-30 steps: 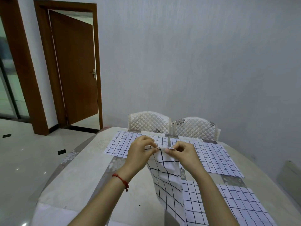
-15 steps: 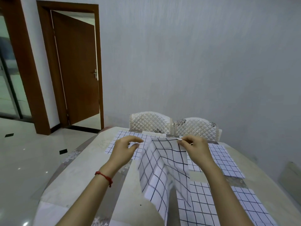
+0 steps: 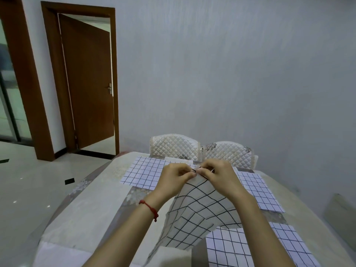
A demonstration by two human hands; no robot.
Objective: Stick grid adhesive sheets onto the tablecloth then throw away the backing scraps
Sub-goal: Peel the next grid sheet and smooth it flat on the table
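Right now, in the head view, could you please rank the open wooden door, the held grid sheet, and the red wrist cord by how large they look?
1. Wooden door, largest.
2. Held grid sheet, pinched by the left hand and right hand; it sits nearer the camera, so its true size against the door is unsure.
3. Red wrist cord, clearly smallest.

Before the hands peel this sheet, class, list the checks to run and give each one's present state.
1. Both hands pinch the sheet's top edge: left hand, right hand: ok.
2. Backing parted from sheet: cannot tell.
3. Sheet lifted off the tablecloth: ok.
4. Bare tablecloth left for it: ok, on the left.
5. Clear of stuck sheets: not ok, it overhangs one at right.
6. Bin for scraps: cannot tell.
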